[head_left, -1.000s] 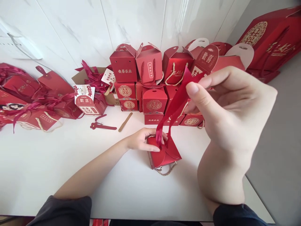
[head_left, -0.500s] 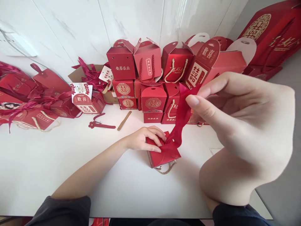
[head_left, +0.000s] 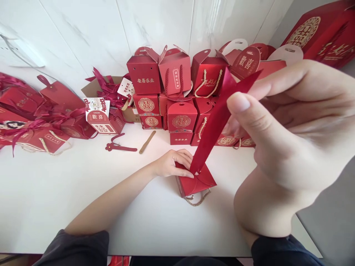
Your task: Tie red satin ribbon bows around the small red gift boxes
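The right hand (head_left: 294,125), closest to the camera, is raised to the right of the red gift box, thumb and index finger pinched together on a ribbon (head_left: 209,136). The ribbon is deep red and satiny, with pointed tips above the pinch; it runs taut and slanting down to the middle of the box's top. The gift box (head_left: 203,181) sits on the white desk (head_left: 155,225), its top closed by overlapping flaps with curved edges, glossy and bright red; a twisted gold cord handle (head_left: 198,204) loops from its near side. Over the left part of the box lies the left hand (head_left: 174,162), thumb on top near the ribbon's foot; whether it clamps the box I cannot tell. Beyond the box, to its left, lie a flat wooden stick (head_left: 147,142) and a maroon strip (head_left: 127,149). Behind the box rise stacked red boxes (head_left: 181,118) with gold print, before a marbled wall (head_left: 155,22).
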Tool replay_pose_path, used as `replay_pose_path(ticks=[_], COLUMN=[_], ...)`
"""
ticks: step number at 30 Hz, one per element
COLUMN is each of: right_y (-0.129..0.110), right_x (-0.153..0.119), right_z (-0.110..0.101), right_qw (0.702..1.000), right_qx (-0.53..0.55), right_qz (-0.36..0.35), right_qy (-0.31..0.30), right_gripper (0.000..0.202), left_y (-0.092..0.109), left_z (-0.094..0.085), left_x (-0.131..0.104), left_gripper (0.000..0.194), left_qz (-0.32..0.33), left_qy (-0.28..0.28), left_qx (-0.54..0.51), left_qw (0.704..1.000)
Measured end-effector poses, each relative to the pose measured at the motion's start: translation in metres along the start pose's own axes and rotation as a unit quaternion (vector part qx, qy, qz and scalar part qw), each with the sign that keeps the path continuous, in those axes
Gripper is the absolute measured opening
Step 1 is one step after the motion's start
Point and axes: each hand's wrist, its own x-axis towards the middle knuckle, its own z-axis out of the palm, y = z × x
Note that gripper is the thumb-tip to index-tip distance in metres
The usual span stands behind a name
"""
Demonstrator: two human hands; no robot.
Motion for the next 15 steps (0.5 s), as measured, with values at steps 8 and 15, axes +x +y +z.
replay_pose_path(ticks=[8,15], right_y=[-0.017,-0.016], right_x=[-0.004,0.012], right_z=[0.025,0.002], right_qw=[0.991,0.996], right_qx=[-0.052,-0.025], right_qz=[-0.011,-0.071], right_qy=[0.12,-0.043], right_gripper=[0.024,0.019], left_y=[-0.01,-0.006], left_z=[0.005,-0.005], left_x=[0.001,0.0], left_gripper=[0.013,0.009], left_qz=[0.012,0.039], left_qy=[-0.003,0.028], left_qx=[-0.015,0.034], left_qw=[1.0,0.998])
